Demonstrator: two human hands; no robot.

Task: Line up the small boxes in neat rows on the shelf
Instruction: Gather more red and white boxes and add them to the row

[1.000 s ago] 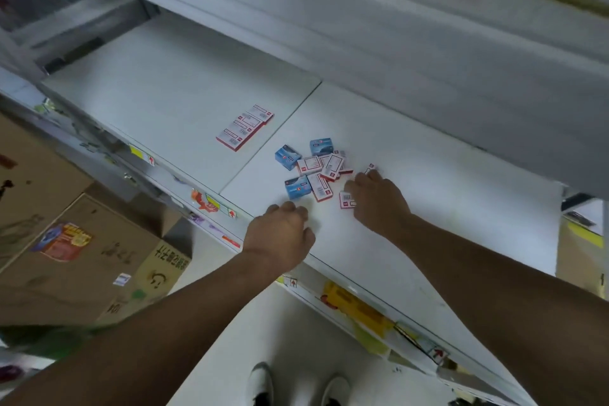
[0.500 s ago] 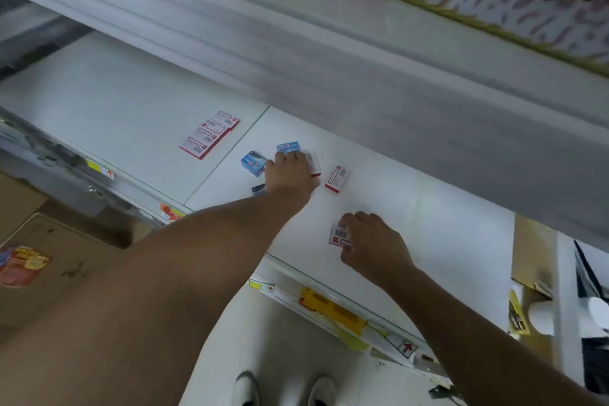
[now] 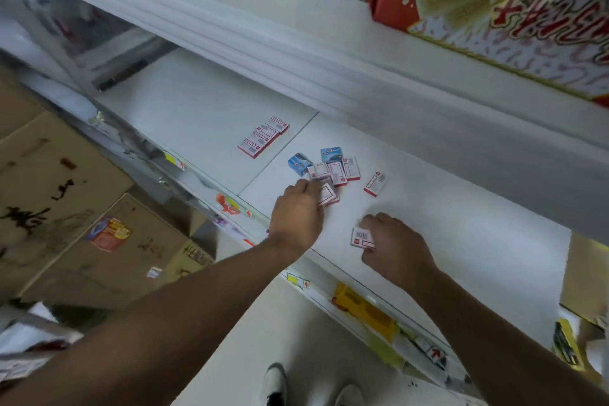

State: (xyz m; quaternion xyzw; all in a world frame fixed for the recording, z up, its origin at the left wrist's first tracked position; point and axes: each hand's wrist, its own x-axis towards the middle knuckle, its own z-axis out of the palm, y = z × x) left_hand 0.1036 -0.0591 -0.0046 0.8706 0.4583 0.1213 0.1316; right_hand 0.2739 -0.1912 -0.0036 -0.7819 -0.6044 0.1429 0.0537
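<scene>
Thin printed cardboard, white with red trim or blue, makes up the small boxes (image 3: 333,171) that lie in a loose heap on the white shelf (image 3: 461,224), just right of the seam between its two panels. A finished row (image 3: 263,141) of white-and-red boxes sits apart to the left, on the neighbouring panel, edges touching. One stray box (image 3: 375,183) lies alone to the right of the heap.

The left hand (image 3: 298,216) reaches to the near edge of the heap, fingers curled onto a white box (image 3: 328,194); whether it grips that box or only drags it I cannot tell. The right hand (image 3: 395,247) rests near the shelf front, its grip clenched round a single white-and-red box (image 3: 362,238) with the barcode face up.

By their look these boxes are very light and fairly stiff, but the walls would likely dent under a hard squeeze. The smooth shelf should let them slide easily, so a nudge may scatter neighbours. The best hold is probably a light pinch across the two long edges, thumb on one side and a finger on the other, lifting clear of the heap instead of pushing through it. Flat ones may need a fingertip under a corner first. Blue ones stand thicker and should be easier to catch.
</scene>
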